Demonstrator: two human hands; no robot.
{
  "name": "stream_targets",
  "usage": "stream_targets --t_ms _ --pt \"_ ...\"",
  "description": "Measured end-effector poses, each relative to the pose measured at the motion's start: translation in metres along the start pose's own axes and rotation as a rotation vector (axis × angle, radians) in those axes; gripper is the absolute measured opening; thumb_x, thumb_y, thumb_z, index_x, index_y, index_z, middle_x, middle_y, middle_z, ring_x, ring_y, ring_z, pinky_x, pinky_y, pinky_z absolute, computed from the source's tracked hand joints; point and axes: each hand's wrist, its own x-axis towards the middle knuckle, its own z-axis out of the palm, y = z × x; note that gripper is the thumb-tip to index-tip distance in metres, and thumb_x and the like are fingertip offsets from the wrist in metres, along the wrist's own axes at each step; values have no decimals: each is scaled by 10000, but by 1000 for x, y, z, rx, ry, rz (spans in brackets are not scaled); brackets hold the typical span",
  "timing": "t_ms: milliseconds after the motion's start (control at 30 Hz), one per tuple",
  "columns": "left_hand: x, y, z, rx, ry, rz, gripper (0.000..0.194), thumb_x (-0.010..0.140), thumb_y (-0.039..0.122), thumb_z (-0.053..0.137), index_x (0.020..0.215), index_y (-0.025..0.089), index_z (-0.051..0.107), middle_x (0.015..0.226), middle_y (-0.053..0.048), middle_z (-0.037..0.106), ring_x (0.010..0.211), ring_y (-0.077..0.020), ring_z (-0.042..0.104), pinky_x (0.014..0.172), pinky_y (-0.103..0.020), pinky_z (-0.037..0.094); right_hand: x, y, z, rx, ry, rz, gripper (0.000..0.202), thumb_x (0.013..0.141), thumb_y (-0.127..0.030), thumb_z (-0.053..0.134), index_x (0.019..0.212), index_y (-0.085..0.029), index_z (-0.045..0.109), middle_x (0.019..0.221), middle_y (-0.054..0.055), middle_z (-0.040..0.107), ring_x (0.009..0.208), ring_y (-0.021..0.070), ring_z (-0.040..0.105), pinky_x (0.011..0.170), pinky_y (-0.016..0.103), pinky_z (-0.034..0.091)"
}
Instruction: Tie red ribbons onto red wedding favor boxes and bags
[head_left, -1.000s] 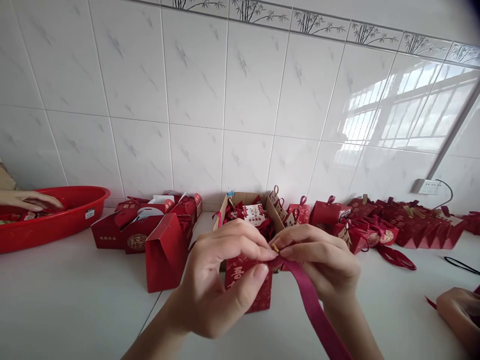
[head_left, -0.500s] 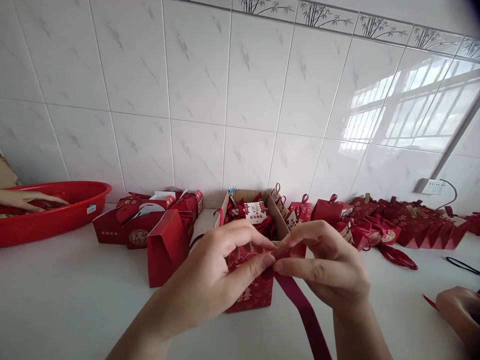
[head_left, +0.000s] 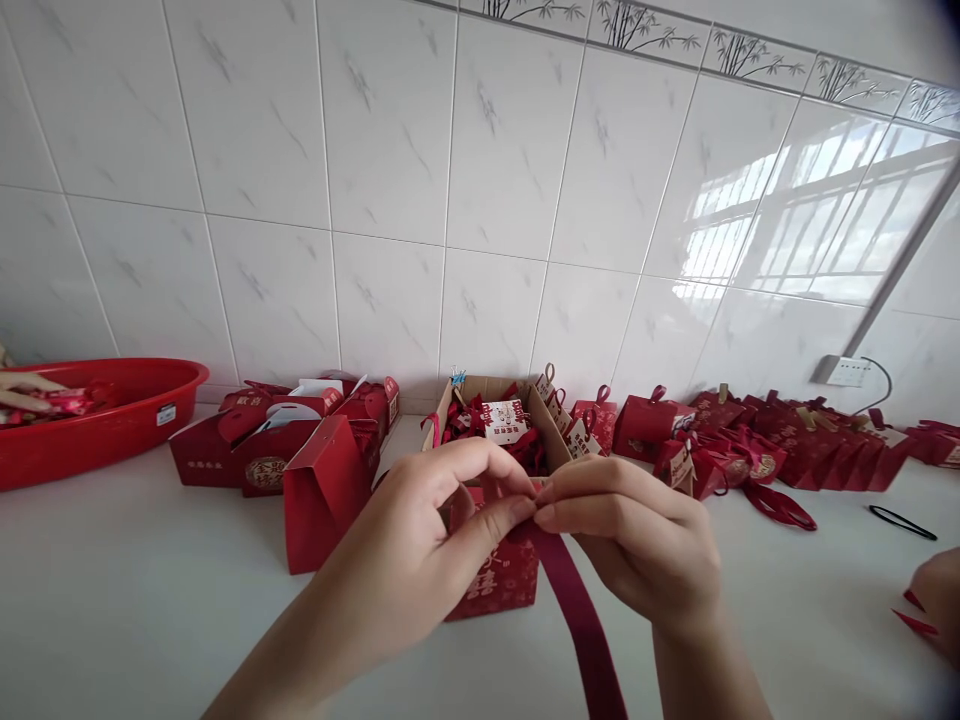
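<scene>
My left hand (head_left: 442, 540) and my right hand (head_left: 637, 535) meet at the top of a small red gift box (head_left: 499, 580) with gold print, which stands on the white table. Both hands pinch a dark red ribbon (head_left: 574, 610) there, thumbs and fingertips almost touching. One long end of the ribbon hangs down toward the front of the table. My fingers hide the top of the box and the exact spot where the ribbon is gripped. Just left of my left hand stands a plain red box (head_left: 322, 500) with a sloped top.
Behind my hands sits a cardboard box (head_left: 559, 430) of ribbons and tags. Finished-looking red boxes (head_left: 810, 445) line the wall at right. A red basin (head_left: 97, 440) holds another person's hand (head_left: 30, 385); one more person's hand (head_left: 934, 595) shows at far right.
My right fingers have shifted from a spread pinch to a tighter one at the ribbon. The view has moved slightly. The person's hand at far right now appears nearer the edge.
</scene>
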Motion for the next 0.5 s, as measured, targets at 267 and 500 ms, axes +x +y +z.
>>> stream_targets --t_ms 267,500 --pt "3 0 10 118 91 41 74 909 209 546 873 251 595 775 82 675 632 -57 616 596 -145 480 3 0 2 -102 89 33 297 818 42 523 910 -188 686 816 45 683 683 121 674 579 213 592" --pt "4 -9 15 243 162 222 101 902 123 522 888 213 567 777 59 650 677 -61 609 628 -164 472 5 0 4 -110 150 30 276 800 49 560 897 -182 678 793 43 667 658 118 657 566 215 581"
